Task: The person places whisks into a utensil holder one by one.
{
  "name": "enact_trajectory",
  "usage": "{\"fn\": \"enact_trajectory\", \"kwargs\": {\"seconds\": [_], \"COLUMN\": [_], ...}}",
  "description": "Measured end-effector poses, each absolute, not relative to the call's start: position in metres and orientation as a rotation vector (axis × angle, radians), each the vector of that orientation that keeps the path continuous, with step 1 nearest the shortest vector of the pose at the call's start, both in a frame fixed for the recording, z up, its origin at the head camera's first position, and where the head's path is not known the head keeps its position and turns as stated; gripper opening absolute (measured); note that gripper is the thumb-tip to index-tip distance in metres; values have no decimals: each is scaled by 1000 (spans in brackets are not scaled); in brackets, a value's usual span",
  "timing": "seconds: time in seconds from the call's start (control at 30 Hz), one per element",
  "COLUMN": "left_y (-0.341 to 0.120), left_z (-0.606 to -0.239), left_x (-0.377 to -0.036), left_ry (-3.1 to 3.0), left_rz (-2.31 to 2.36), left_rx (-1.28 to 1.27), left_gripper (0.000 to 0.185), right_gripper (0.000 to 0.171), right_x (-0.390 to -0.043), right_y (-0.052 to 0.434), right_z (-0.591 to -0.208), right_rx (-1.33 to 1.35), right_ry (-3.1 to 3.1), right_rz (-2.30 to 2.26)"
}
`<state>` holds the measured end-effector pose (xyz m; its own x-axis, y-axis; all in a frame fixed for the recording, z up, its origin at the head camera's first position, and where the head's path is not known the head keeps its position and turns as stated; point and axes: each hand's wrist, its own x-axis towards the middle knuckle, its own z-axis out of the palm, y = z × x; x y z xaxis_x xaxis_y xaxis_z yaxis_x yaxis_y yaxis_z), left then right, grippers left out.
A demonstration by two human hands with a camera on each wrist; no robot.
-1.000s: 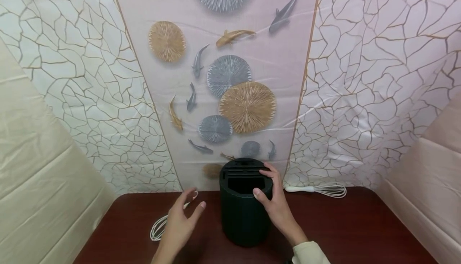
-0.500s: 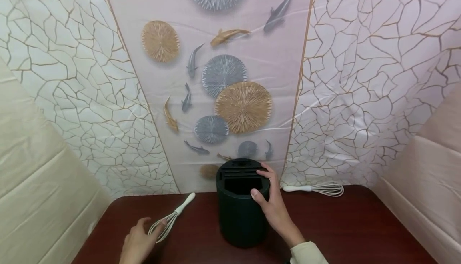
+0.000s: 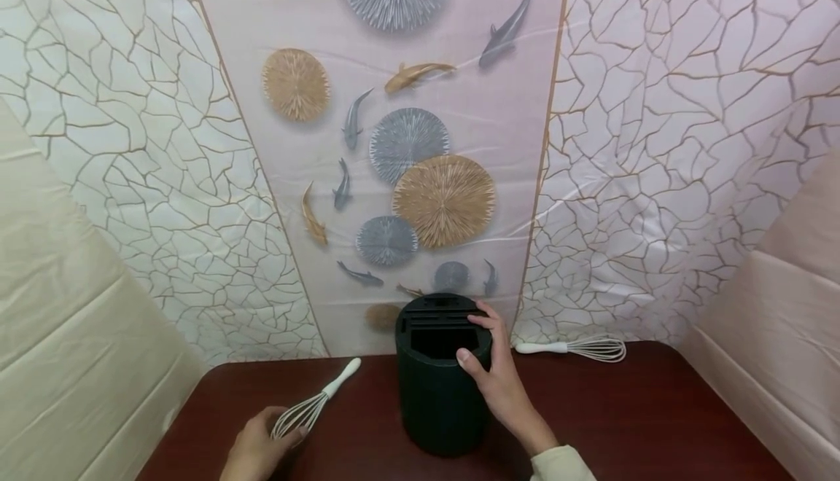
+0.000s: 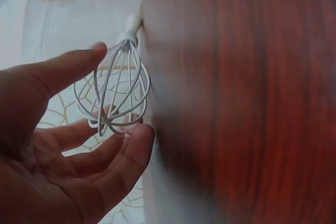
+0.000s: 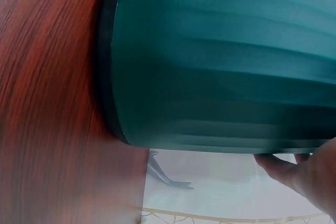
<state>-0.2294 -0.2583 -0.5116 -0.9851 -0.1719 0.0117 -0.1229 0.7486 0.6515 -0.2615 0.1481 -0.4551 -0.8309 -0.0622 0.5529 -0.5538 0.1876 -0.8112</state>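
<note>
1. Our left hand (image 3: 256,452) sits at about 7 o'clock on the dark wooden table (image 3: 656,423), with the near whisk (image 3: 315,407) at its fingertips. In the left wrist view the fingers (image 4: 79,66) curl loosely around the wire head (image 4: 113,95) and touch its loops, though we cannot tell that they grip it firmly.

2. That whisk's long axis runs from the wire head by our left hand up toward 1 o'clock, its white handle (image 3: 343,377) pointing at the dark green holder (image 3: 441,386).

3. Our right hand (image 3: 495,379) clasps the holder's rim on its 3 o'clock side, thumb hooked over the front edge, fingers wrapped behind the slotted top.

4. The holder stands upright mid-table, at about 2 o'clock from the left hand and well apart from it.

5. The left hand is clearly nearer the near whisk; the right is occupied with the holder.

6. A second whisk (image 3: 577,348) lies flat at the table's far edge, at 3 o'clock of the holder, its handle toward it.
</note>
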Motion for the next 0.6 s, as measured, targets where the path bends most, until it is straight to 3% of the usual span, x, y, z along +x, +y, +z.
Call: {"fn": "enact_trajectory", "kwargs": {"seconds": [0.23,0.6], "left_y": [-258,-266], "left_z": [-510,-517], "left_x": [-232,-234], "left_ry": [-2760,-2364], "left_rz": [-1249,-2008], "left_rx": [249,320], "left_gripper": [66,67], "right_gripper": [55,54], "right_x": [-262,-261], "right_y": [150,150], "right_z": [-454,-454], "right_rx": [588,592], "right_ry": [-2080,-2106], "right_rz": [1663,1649]}}
